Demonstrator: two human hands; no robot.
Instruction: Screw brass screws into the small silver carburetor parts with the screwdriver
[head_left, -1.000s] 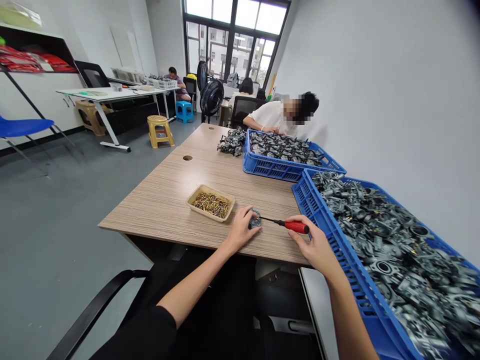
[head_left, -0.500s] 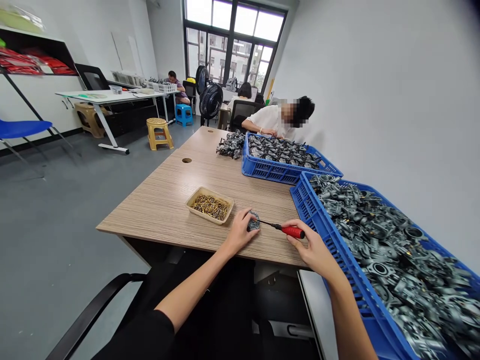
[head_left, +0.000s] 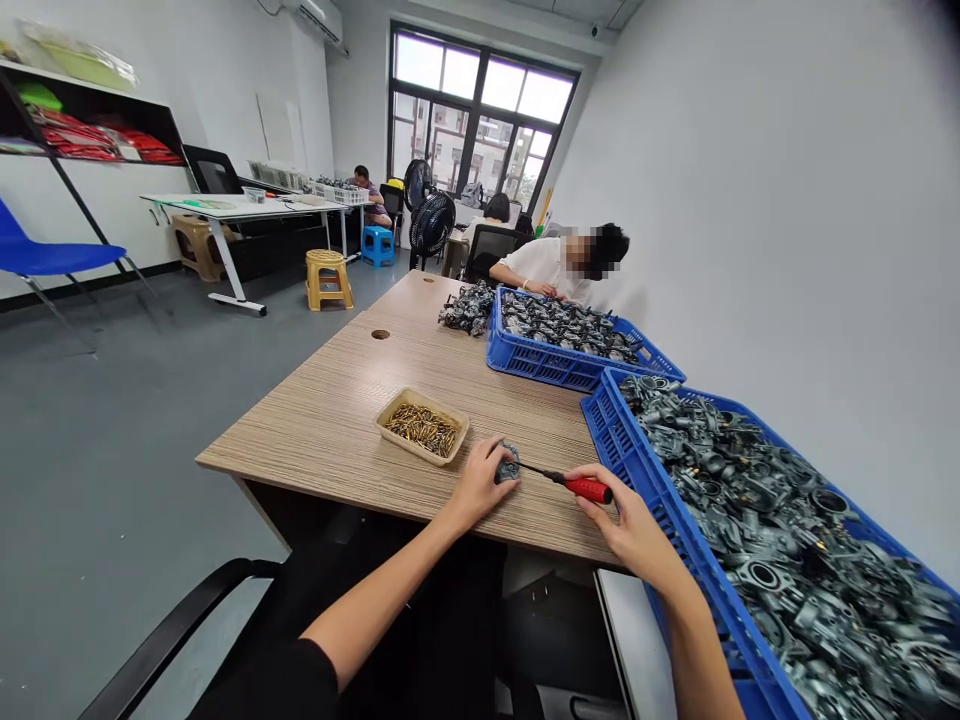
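My left hand (head_left: 481, 483) is closed around a small grey metal casting (head_left: 508, 464), which looks like a carburetor body, and steadies it on the wooden table. In my right hand (head_left: 626, 515) is a screwdriver (head_left: 589, 489) with a red handle, gripped between thumb and fingers. Its dark shaft points left, and the tip meets the casting; the exact contact spot is too small to make out. Left of my left hand stands a tan tray (head_left: 385, 432) holding many small brass pieces, likely jets or screws.
A blue crate (head_left: 637, 455) of grey castings runs along my right side. Behind it a second blue crate (head_left: 525, 366) holds more parts, beside a pile of parts (head_left: 466, 308). A person (head_left: 551, 262) sits at the table's far end. The table edge lies close before me.
The view has tilted up slightly, so the scene sits lower in the frame. Both hands keep their hold, with the screwdriver still at the casting.
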